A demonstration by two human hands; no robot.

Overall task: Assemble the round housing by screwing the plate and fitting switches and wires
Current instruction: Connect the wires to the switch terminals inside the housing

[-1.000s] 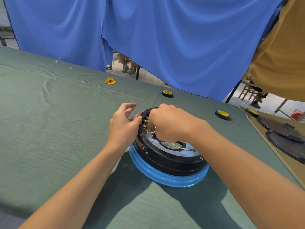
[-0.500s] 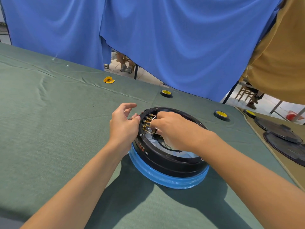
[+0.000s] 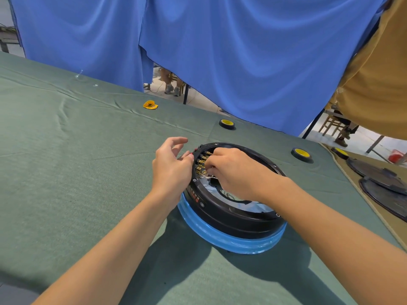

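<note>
1. One view: a wide-angle camera worn on the person's head, facing forward and down across the counter [image 3: 66, 161].
2. The left forearm [image 3: 123, 243] and right forearm [image 3: 330, 216] enter from the bottom edge and converge mid-frame. The lens sits above and behind them.
3. The round housing [image 3: 231, 219] lies just right of centre. It is seen obliquely from above, with its open top towards the lens. The left grip [image 3: 171, 168] and right grip [image 3: 235, 172] meet at its far-left rim.
4. The range is close: brass terminals [image 3: 201, 160] and thin white wires [image 3: 206, 177] inside the rim are legible.
5. The upper half of the frame takes in the blue curtain [image 3: 242, 62] beyond the counter's far edge, which slants down to the right.
</note>
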